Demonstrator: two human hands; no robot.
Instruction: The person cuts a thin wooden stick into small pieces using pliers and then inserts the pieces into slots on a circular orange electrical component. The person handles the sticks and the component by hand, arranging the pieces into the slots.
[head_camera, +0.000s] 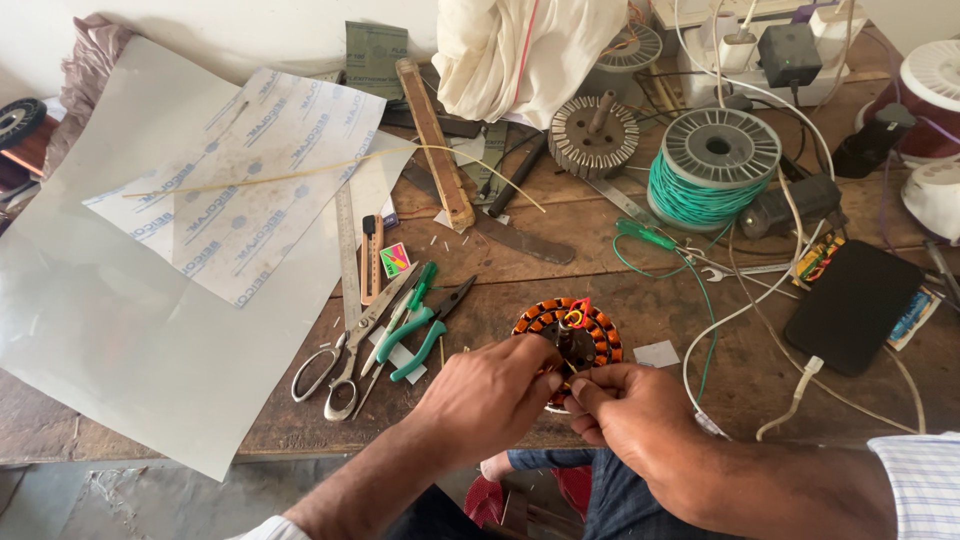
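A round motor stator (570, 330) with orange copper windings lies near the front edge of the wooden workbench (640, 270). My left hand (487, 395) and my right hand (628, 405) meet at its near rim. The fingertips of both are pinched together on the windings there. A small red and yellow wire tip sticks up at the stator's far side. What the fingers pinch is too small to make out.
Scissors (345, 350) and green-handled pliers (420, 325) lie left of the stator. Large grey sheets (120, 310) cover the left. A green wire spool (712, 170), a bare stator core (592, 135), a black phone (853, 305) and white cables (740, 310) lie behind and right.
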